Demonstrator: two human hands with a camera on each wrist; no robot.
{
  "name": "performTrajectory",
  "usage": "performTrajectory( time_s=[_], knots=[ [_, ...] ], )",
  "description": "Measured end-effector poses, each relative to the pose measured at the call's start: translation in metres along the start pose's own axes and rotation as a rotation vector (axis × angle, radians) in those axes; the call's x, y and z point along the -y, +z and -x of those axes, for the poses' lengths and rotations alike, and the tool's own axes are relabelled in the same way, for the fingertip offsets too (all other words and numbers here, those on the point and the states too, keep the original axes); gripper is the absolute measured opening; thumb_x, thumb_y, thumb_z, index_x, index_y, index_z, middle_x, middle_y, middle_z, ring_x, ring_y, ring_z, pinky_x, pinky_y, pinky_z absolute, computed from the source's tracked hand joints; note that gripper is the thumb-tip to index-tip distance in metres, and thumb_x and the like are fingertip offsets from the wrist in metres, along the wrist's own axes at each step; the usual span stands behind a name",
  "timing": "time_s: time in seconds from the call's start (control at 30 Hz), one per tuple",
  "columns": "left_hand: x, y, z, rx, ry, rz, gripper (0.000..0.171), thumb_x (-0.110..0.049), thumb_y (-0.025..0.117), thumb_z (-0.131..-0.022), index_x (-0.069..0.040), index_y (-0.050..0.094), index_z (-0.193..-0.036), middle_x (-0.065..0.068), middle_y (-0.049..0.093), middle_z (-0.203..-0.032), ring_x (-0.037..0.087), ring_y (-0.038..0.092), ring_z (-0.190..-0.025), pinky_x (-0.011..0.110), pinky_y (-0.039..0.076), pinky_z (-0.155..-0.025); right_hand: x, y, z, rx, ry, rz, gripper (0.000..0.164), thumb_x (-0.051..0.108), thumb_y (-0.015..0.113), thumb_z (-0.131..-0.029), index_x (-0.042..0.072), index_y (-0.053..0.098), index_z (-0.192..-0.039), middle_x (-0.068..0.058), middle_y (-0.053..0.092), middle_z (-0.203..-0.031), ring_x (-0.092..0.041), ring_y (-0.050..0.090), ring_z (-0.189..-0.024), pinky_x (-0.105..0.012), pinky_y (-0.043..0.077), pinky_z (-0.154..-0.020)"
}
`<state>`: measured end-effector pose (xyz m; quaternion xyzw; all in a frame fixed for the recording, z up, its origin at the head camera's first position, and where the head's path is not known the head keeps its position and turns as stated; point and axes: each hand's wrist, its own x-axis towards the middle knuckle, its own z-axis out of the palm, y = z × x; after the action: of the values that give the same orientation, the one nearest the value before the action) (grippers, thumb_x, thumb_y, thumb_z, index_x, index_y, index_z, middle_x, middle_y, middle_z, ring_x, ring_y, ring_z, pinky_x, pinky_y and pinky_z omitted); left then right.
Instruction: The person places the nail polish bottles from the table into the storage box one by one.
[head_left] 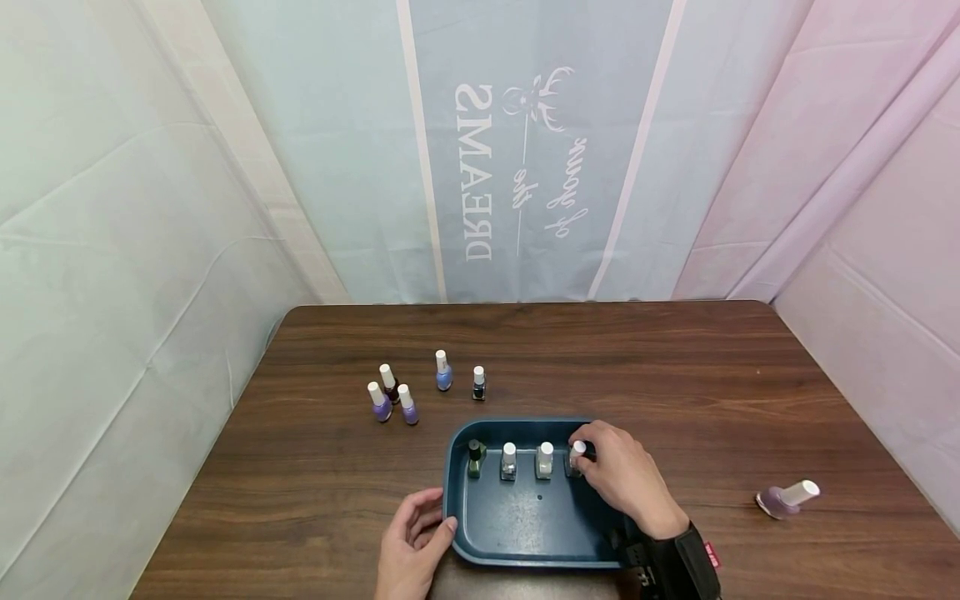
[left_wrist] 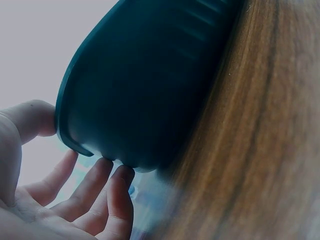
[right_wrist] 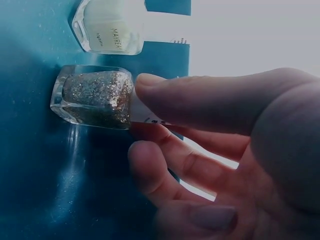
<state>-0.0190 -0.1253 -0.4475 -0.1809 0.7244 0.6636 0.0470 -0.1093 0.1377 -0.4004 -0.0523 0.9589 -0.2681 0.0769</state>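
Note:
A blue tray [head_left: 540,533] holds a row of nail polish bottles along its far side. My right hand [head_left: 626,475] reaches over the tray's right end and pinches the white cap of a glitter nail polish bottle [right_wrist: 95,95] between thumb and fingers. The bottle stands upright close on the tray floor. Beside it are a pale nail polish bottle [head_left: 544,462], a clear-looking one [head_left: 508,463] and a green one with a dark cap [head_left: 475,460]. At the tray's left edge my left hand [head_left: 416,537] grips the rim, its thumb and fingertips against the wall [left_wrist: 125,95].
Behind the tray, left, stand two purple bottles [head_left: 382,408] [head_left: 409,411], a dark one [head_left: 392,389], a blue one [head_left: 444,377] and a black one [head_left: 479,387]. A mauve bottle [head_left: 780,502] lies tilted at the right on the wooden table [head_left: 300,500]. Fabric curtains [head_left: 360,167] surround the table.

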Motion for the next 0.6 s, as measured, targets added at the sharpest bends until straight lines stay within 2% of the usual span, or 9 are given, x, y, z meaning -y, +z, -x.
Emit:
performTrajectory(
  time_s=[0.23,0.6],
  knots=[
    [0.0002,-0.0004,-0.0001,0.007,0.014,-0.008,0.045,-0.01,0.072,-0.085,-0.003,0.055,-0.126,0.015,0.061,-0.123,0.019,0.063,-0.104,0.021,0.053,-0.077,-0.0012,0.0005,-0.0007,-0.004,-0.002,-0.008,0.019,0.013,0.071,-0.084,0.012,0.069,-0.103,-0.006,0.064,-0.104,-0.013,0.053,-0.072,-0.029,0.042,-0.058],
    [-0.0034,0.0009,0.001,-0.001,-0.019,-0.018,0.044,-0.012,0.072,-0.085,-0.005,0.056,-0.125,0.014,0.061,-0.123,0.02,0.062,-0.104,0.021,0.053,-0.078,-0.0017,-0.0014,-0.0004,-0.022,-0.019,-0.009,0.024,0.015,0.073,-0.083,0.012,0.07,-0.106,-0.008,0.065,-0.11,-0.017,0.055,-0.079,-0.032,0.044,-0.063]
  ],
)
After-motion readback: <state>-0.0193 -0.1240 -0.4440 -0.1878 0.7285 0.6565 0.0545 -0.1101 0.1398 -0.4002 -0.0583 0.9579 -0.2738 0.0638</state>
